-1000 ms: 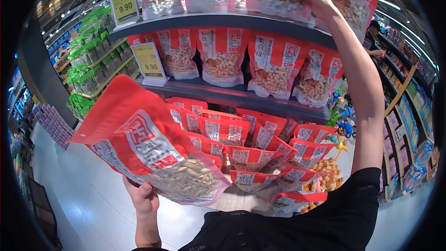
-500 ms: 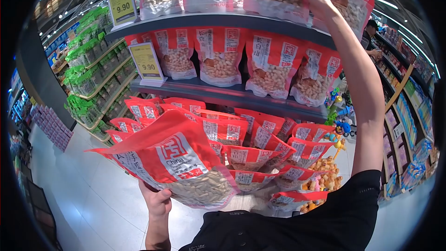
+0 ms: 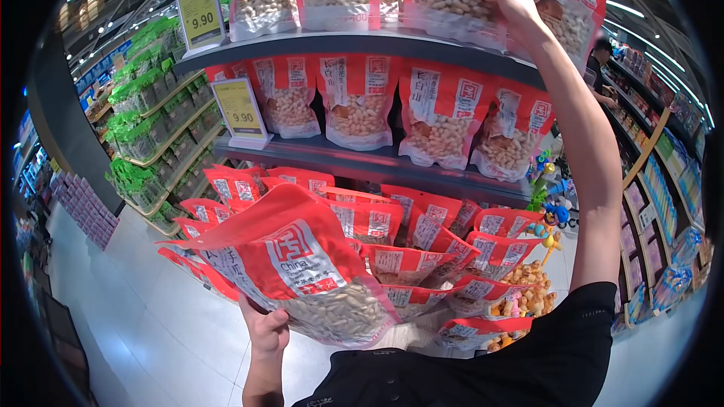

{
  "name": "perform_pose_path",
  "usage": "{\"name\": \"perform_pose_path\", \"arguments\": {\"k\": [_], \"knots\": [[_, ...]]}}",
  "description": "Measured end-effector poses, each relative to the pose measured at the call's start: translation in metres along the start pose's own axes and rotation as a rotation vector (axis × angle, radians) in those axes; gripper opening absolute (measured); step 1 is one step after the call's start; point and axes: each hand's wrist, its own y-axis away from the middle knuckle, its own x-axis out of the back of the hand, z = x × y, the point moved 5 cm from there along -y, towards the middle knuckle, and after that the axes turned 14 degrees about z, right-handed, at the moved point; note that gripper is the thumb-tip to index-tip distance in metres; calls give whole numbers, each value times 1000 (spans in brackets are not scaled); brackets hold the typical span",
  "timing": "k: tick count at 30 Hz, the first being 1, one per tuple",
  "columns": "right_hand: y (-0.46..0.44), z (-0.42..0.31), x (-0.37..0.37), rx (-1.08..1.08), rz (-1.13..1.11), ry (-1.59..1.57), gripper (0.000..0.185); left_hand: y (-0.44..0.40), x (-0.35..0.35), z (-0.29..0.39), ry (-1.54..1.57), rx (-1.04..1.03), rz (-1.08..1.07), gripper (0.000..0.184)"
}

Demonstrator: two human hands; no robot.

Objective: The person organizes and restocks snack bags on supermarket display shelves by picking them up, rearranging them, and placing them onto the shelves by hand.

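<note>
My left hand (image 3: 267, 329) grips the lower edge of a red and white bag of peanuts (image 3: 332, 305), tilted in front of my body with its clear window facing up. Another red edge shows behind that bag; I cannot tell whether it is a second one in the hand. Up on the top shelf, my right hand (image 3: 516, 12) has its thumb on the front of a standing peanut bag (image 3: 454, 1). Its other fingers are hidden behind the bag's right side. A similar bag (image 3: 566, 11) stands close to the right of that hand.
Below the top shelf (image 3: 377, 42), a second shelf (image 3: 362, 152) carries several more peanut bags. Yellow price signs (image 3: 200, 11) stand at the left ends. Many red bags (image 3: 369, 222) fill the display below. Green-topped packages (image 3: 139, 132) are left; another person (image 3: 599, 68) stands far right.
The held bag and my left hand have shifted slightly right and down in view. The shelves sit a little lower in the picture. My right hand keeps its place at the top-shelf bag.
</note>
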Motion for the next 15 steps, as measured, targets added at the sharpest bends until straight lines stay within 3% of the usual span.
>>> {"name": "perform_pose_path", "arguments": {"k": [8, 10, 15], "knots": [[-5, 9, -1, 17, -119, 7, 47, 7, -19, -7, -28, 48, -80, 97], [-10, 14, 2, -37, -99, 195, 47, 11, -22, -9, -34, 52, -80, 96], [-2, 6, 1, -8, -231, 100, 45, 16, -23, -14, -61, 77, -108, 94]]}}
